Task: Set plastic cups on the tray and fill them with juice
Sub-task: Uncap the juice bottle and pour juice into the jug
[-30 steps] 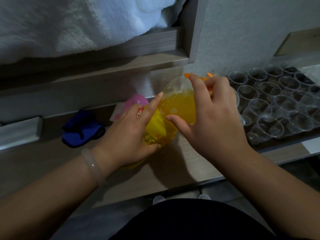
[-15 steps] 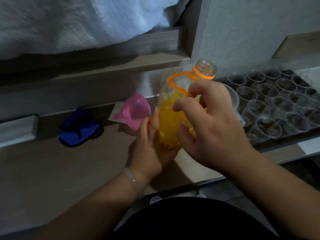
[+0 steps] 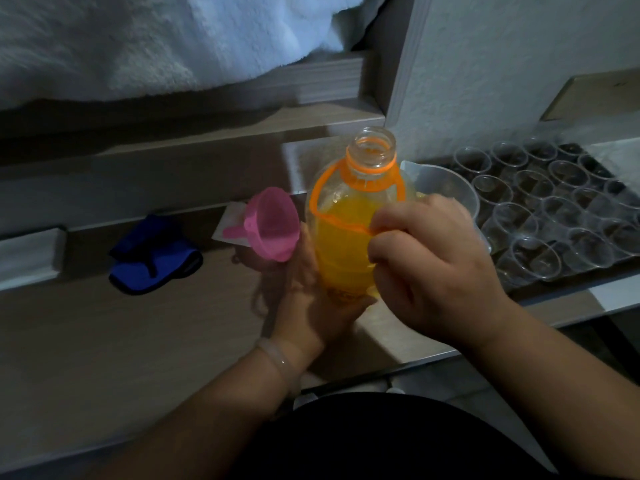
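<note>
Operator: Juice bottle (image 3: 346, 244) upright, neck uncapped, orange liquid up to roughly the shoulder. I log the left hand (image 3: 311, 299) wrapped round its lower body from the left, fingers curled against the plastic. The base is hidden by that hand; I cannot tell whether it sits on the counter (image 3: 138, 341).

Checker: And the other side?

Operator: The right hand (image 3: 433, 271) is at the bottle's right flank, thumb and fingers pinching the orange carry strap (image 3: 346, 221) that loops down from the neck ring.

Checker: Where are the cups?

Operator: The plastic cups (image 3: 533, 230) stand in close rows on the dark tray (image 3: 571, 268), at the right end of the counter, apart from both hands. It is too dim for me to tell whether any holds liquid. A clear jug (image 3: 446, 188) sits between bottle and tray, partly behind the right hand.

Checker: Anything else?

Operator: A pink funnel (image 3: 273, 225) is just left of the bottle, mouth tilted toward the camera. A blue cloth (image 3: 156, 254) lies further left on the counter. A white towel (image 3: 138, 39) hangs over the shelf above. There is a pale bracelet (image 3: 280, 358) on the left wrist.
</note>
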Demonstrator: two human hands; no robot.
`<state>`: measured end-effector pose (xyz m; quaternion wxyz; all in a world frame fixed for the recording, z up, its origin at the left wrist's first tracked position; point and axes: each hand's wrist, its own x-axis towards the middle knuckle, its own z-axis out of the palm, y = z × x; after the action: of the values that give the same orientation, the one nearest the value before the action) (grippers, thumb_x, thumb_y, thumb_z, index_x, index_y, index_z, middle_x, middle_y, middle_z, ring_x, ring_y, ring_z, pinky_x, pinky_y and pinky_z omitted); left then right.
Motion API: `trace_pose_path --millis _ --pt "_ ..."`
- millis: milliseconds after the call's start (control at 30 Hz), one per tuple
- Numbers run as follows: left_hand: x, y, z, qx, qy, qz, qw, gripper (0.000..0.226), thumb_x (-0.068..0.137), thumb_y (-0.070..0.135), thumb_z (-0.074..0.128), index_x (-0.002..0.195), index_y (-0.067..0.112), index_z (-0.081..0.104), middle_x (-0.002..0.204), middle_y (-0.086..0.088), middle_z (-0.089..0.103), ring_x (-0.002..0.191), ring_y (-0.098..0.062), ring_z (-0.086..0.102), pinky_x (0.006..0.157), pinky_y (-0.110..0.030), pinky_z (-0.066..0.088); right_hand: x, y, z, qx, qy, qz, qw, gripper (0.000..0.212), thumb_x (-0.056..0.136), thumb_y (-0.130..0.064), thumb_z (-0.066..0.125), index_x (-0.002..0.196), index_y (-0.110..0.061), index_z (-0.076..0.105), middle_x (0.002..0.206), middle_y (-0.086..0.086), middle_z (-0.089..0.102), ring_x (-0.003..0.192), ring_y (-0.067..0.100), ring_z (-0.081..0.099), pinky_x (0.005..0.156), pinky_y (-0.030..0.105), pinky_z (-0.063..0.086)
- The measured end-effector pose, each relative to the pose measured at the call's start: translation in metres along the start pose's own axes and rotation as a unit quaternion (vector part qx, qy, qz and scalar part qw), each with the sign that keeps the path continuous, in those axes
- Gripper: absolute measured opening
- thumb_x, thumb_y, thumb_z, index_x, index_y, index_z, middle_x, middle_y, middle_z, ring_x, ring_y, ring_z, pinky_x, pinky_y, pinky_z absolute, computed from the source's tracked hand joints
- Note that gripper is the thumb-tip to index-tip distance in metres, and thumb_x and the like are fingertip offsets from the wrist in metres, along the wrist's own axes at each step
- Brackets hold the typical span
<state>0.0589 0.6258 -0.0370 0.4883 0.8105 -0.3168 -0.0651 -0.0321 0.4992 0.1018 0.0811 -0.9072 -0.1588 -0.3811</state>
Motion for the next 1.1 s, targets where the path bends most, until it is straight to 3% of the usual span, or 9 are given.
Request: trace_pose_path --millis 67,200,333,467,533,600,700,1000,1100 --pt "-0.006 0.006 -0.020 -0.076 -0.004 -0.005 0.997 0.123 0.063 0.051 0.084 0.151 0.027 0.002 0.152 -0.009 0.030 0.140 -0.023 0.032 0.111 -0.047 0.032 -0.004 0.006 -0.003 0.033 0.015 0.011 0.999 0.013 0.083 -0.002 0.057 0.091 -0.012 0.054 0.095 0.013 0.066 0.068 0.030 0.051 0.064 0.044 0.040" --pt "-0.010 0.008 -0.052 -0.048 -0.033 0.021 0.998 0.105 0.072 0.047 0.075 0.149 0.044 0.004 0.154 0.006 0.029 0.140 -0.011 0.030 0.112 -0.046 0.033 -0.010 0.014 -0.009 0.060 0.031 0.069 0.995 0.027 0.083 0.000 0.062 0.110 -0.003 0.064 0.099 0.014 0.066 0.082 0.024 0.057 0.078 0.033 0.044" --pt "-0.005 0.007 -0.069 -0.070 -0.042 0.008 0.997 0.078 0.077 0.046 0.067 0.145 0.029 0.034 0.141 0.009 0.046 0.130 -0.004 0.043 0.108 -0.036 0.040 -0.016 0.017 -0.006 0.031 0.043 0.089 0.995 0.022 0.084 -0.004 0.067 0.105 0.002 0.067 0.101 0.017 0.063 0.090 0.025 0.057 0.083 0.030 0.042" --pt "0.000 0.016 -0.068 -0.062 -0.030 0.030 0.997 0.065 0.077 0.045 0.064 0.136 0.034 0.040 0.132 0.021 0.047 0.123 0.005 0.046 0.101 -0.016 0.039 -0.022 0.018 0.003 0.032 0.076 0.108 0.991 0.020 0.090 -0.008 0.062 0.108 -0.001 0.066 0.115 0.012 0.055 0.100 0.025 0.055 0.087 0.035 0.045" --pt "0.000 0.019 -0.064 -0.080 -0.029 0.021 0.996 0.061 0.077 0.043 0.065 0.132 0.044 0.039 0.130 0.020 0.049 0.121 0.002 0.049 0.101 -0.021 0.042 -0.024 0.018 0.007 0.033 0.087 0.112 0.989 0.021 0.092 -0.009 0.058 0.112 -0.005 0.062 0.120 0.010 0.052 0.103 0.025 0.054 0.090 0.034 0.043" --pt "-0.002 0.019 -0.058 -0.119 -0.025 0.001 0.993 0.060 0.078 0.040 0.066 0.131 0.051 0.040 0.131 0.015 0.050 0.122 -0.004 0.051 0.102 -0.035 0.045 -0.025 0.016 0.012 0.037 0.093 0.120 0.988 0.023 0.092 -0.010 0.057 0.115 -0.008 0.056 0.123 0.010 0.051 0.105 0.025 0.054 0.093 0.033 0.041" --pt "-0.005 0.019 -0.054 -0.144 -0.011 -0.012 0.989 0.060 0.078 0.035 0.066 0.130 0.052 0.041 0.133 0.012 0.050 0.123 -0.011 0.052 0.101 -0.047 0.045 -0.028 0.012 0.018 0.035 0.098 0.134 0.985 0.029 0.091 -0.009 0.057 0.119 -0.009 0.054 0.127 0.011 0.049 0.107 0.025 0.053 0.096 0.033 0.039" --pt "-0.012 0.023 -0.042 -0.082 0.018 -0.018 0.996 0.067 0.080 0.039 0.061 0.142 0.037 0.034 0.142 0.010 0.039 0.132 -0.016 0.043 0.104 -0.048 0.041 -0.035 0.010 0.018 0.056 0.095 0.141 0.984 0.040 0.092 -0.014 0.055 0.130 -0.009 0.044 0.137 0.013 0.039 0.118 0.024 0.046 0.096 0.040 0.042" --pt "-0.018 0.026 -0.039 -0.046 0.037 -0.016 0.998 0.070 0.083 0.042 0.057 0.146 0.035 0.027 0.147 0.008 0.033 0.135 -0.016 0.038 0.106 -0.048 0.039 -0.034 0.012 0.017 0.067 0.095 0.131 0.985 0.040 0.092 -0.013 0.055 0.130 -0.011 0.044 0.137 0.013 0.039 0.117 0.023 0.046 0.094 0.037 0.043"
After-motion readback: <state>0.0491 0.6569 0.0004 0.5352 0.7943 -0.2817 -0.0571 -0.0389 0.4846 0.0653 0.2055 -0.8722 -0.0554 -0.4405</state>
